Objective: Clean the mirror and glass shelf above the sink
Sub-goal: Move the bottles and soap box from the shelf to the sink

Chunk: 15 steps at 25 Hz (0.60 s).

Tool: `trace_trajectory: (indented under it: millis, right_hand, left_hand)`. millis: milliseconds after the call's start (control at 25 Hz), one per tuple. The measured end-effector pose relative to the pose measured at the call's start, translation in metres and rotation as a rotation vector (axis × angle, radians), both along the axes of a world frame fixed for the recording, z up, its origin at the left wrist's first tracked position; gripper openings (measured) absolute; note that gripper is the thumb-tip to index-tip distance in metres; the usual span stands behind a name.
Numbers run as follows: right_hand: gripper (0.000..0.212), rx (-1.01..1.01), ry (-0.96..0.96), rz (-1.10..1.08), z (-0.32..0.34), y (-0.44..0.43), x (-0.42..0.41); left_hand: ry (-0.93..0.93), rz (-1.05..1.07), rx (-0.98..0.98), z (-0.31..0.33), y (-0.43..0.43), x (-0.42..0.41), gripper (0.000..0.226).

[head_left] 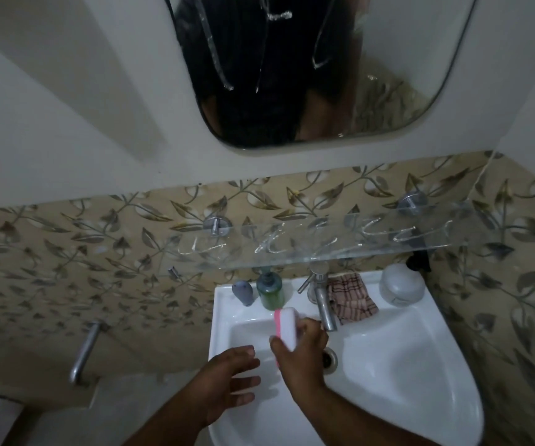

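The mirror (pixel 388 75) hangs on the white wall at the top, streaked with lines of foamy cleaner. Below it the glass shelf (pixel 324 243) juts from the leaf-patterned tiles, also squiggled with cleaner. My right hand (pixel 301 352) holds a white sponge with a pink edge (pixel 287 326) upright over the white sink (pixel 420 365), just left of the tap (pixel 322 297). My left hand (pixel 230 378) hovers open over the sink's left rim, fingers spread, holding nothing.
On the sink's back ledge stand a small grey bottle (pixel 243 292), a green soap dispenser (pixel 271 291), a checked cloth (pixel 351 300) and a white jar (pixel 401 284). A metal wall tap (pixel 84 352) sticks out at the left.
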State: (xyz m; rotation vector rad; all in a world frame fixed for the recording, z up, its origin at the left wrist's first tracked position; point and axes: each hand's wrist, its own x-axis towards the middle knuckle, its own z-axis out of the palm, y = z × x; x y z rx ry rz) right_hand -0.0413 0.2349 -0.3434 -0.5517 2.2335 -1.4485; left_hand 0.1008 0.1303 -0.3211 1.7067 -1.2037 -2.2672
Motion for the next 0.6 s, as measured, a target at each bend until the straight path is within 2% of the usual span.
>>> trace_trajectory:
  millis: [80, 160, 280, 360, 600]
  right_hand:
    - [0.051, -0.034, -0.225, -0.111, 0.001, -0.027, -0.010]
    - [0.048, -0.112, -0.316, -0.209, 0.001, -0.049, -0.023]
    - [0.052, -0.166, -0.316, -0.337, -0.004, -0.070, -0.029]
    - [0.061, -0.119, -0.281, -0.378, -0.009, -0.075, -0.031]
    - [0.078, -0.074, -0.242, -0.326, -0.018, -0.071, -0.033]
  left_hand:
    - [-0.006, -0.004, -0.004, -0.001, -0.004, 0.010, 0.039]
    - [-0.021, 0.001, -0.014, -0.002, -0.007, 0.020, 0.040]
    - [-0.042, 0.012, -0.012, -0.001, -0.010, 0.032, 0.041]
    - [-0.044, 0.015, -0.025, 0.000, -0.012, 0.036, 0.042]
    - [-0.049, -0.002, -0.030, 0.001, -0.015, 0.035, 0.040]
